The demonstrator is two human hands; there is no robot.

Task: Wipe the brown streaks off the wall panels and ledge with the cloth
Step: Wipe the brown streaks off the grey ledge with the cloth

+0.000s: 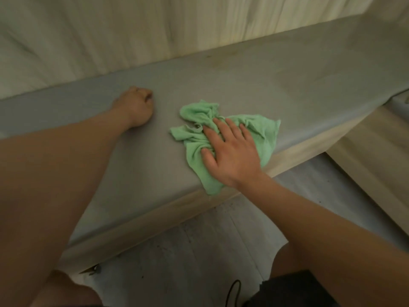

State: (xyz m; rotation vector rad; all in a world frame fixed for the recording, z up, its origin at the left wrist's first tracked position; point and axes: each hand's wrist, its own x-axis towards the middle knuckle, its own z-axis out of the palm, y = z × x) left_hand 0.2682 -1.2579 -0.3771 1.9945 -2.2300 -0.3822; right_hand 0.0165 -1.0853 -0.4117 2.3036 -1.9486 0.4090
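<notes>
A crumpled green cloth (199, 120) lies on the grey ledge (276, 89), close to its front edge. My right hand (230, 154) presses flat on the cloth, fingers spread and slightly bunched into the fabric. My left hand (137, 107) rests as a closed fist on the ledge, to the left of the cloth and apart from it. Pale wood-grain wall panels (132, 29) rise behind the ledge. Faint brownish smudges (223, 55) show on the ledge near the wall, further right.
The ledge has a light wooden front face (155, 216) dropping to a grey plank floor (199, 251) with dark specks. A lower wooden step (371, 151) sits at the right. My knees and dark shorts (287, 289) fill the bottom of the view.
</notes>
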